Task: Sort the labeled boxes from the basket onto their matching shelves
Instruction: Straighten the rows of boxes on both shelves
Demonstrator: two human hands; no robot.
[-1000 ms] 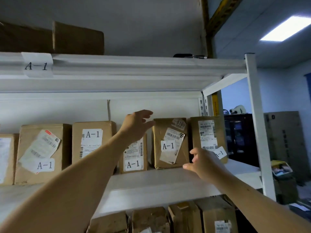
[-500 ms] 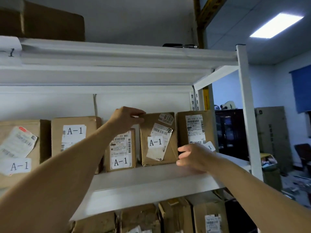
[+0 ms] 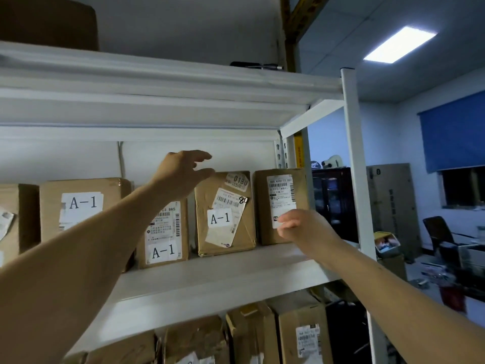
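A white metal shelf with smooth painted boards and a square upright post is filling most of the view. Cardboard boxes are standing upright in a row along its far edge, matte brown, creased and patched with paper stickers. A wide box on the left is showing a white "A-1" label. Right of it, a narrower box is carrying a barcode sticker and an "A-1" label low down. Next, a wrinkled, taped box is wearing an "A-1" label at its centre, with "80" handwritten above. The rightmost box is standing just beside it, its lower sticker partly hidden. The left hand is hovering spread open near the wrinkled box's top left corner, holding nothing. The right hand is loosely curled in front of the rightmost box, also empty.
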